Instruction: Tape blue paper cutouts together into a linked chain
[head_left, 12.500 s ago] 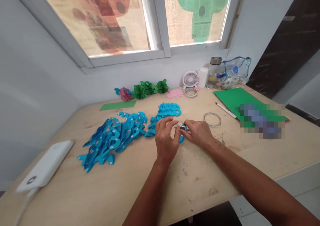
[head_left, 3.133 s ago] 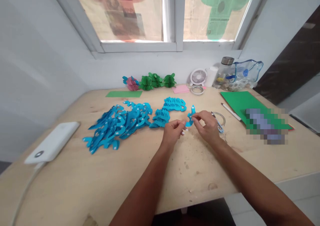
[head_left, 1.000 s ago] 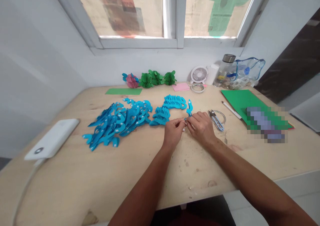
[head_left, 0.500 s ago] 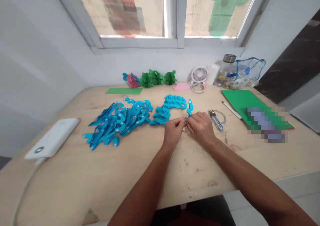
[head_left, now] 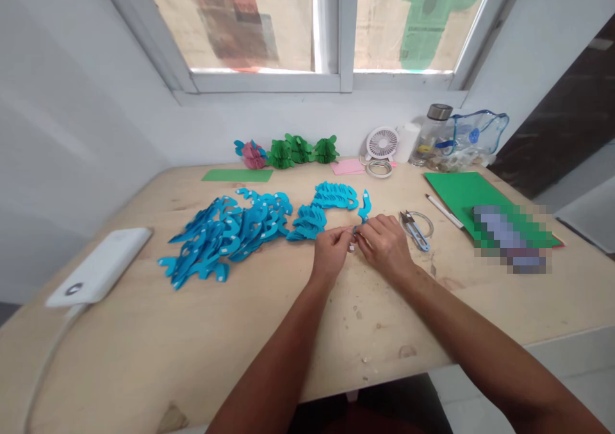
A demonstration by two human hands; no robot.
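Observation:
My left hand (head_left: 330,252) and my right hand (head_left: 387,245) meet fingertip to fingertip over the table. Both are closed in a pinch around a tiny item, mostly hidden by the fingers; a bit of blue and a small white square show there. Just behind my right hand lies a single curved blue paper piece (head_left: 366,204). A folded blue paper stack (head_left: 308,221) sits beyond my left hand, with another blue stack (head_left: 335,195) behind it. Farther left spreads a large heap of blue cutouts (head_left: 230,232) with small white squares on them.
Snips (head_left: 417,232) and a tape ring lie right of my right hand, near a white pen (head_left: 444,211) and green sheets (head_left: 461,187). A white power bank (head_left: 103,264) is at left. Paper figures (head_left: 298,150), a fan (head_left: 382,143) and a bottle (head_left: 435,133) stand at the back.
My hands stay together at nearly the same spot, with only slight finger movement. The whole view has shifted very slightly.

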